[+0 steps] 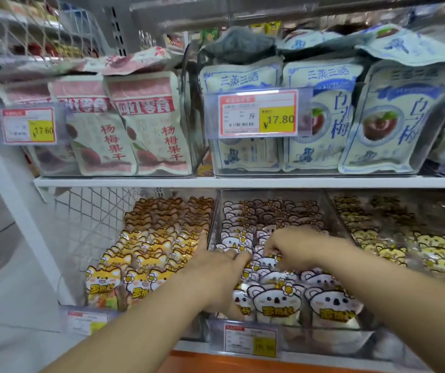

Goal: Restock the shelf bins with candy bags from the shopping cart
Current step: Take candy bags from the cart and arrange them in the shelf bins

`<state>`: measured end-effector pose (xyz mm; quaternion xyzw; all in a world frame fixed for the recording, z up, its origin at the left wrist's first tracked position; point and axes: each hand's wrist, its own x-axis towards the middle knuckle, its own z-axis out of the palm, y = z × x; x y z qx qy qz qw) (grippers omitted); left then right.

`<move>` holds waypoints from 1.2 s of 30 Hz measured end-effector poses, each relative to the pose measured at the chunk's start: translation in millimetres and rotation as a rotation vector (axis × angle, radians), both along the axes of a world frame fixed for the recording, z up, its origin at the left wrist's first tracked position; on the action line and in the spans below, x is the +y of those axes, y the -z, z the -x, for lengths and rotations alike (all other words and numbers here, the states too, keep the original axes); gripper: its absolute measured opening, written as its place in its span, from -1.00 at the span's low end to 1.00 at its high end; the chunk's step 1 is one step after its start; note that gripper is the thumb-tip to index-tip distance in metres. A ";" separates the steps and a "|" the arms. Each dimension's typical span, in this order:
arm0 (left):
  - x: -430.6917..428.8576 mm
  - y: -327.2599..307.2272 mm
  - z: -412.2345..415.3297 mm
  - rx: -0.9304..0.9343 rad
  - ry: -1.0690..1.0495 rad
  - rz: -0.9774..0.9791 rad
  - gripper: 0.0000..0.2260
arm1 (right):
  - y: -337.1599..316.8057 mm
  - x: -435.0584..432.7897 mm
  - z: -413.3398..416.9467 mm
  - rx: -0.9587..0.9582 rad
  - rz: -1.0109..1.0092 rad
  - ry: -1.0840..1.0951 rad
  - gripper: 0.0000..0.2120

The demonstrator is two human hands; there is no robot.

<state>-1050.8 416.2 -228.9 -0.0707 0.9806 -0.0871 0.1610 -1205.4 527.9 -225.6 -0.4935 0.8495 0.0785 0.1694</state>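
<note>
Both my hands reach into the middle clear bin (291,333) on the lower shelf, which holds rows of white koala candy bags (275,300). My left hand (221,267) lies palm down on the bags at the bin's left wall, fingers spread. My right hand (294,246) is curled over the bags further back, fingertips pinching the top of a koala bag (268,261). The shopping cart is out of view.
The left bin holds yellow fox candy bags (140,254), the right bin yellow cat bags (393,246). The upper shelf (124,181) carries bins of pink and blue plum snack pouches with price tags. A white wire mesh panel (81,222) closes the left side.
</note>
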 end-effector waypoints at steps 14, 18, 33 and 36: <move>17.1 8.7 -4.4 0.100 -0.033 0.163 -0.13 | 1.5 14.4 -25.6 0.446 0.124 -0.270 -0.83; 15.0 10.2 8.2 0.016 -0.125 0.113 -0.08 | 5.7 4.2 -10.5 0.273 0.092 -0.157 -0.71; 7.3 0.7 -22.1 0.141 -0.031 0.020 -0.08 | -19.1 60.0 -67.2 0.054 0.049 -0.114 -0.89; 10.4 4.3 -16.4 0.152 -0.030 0.106 -0.05 | -8.5 49.5 -65.6 0.126 0.053 -0.133 -0.88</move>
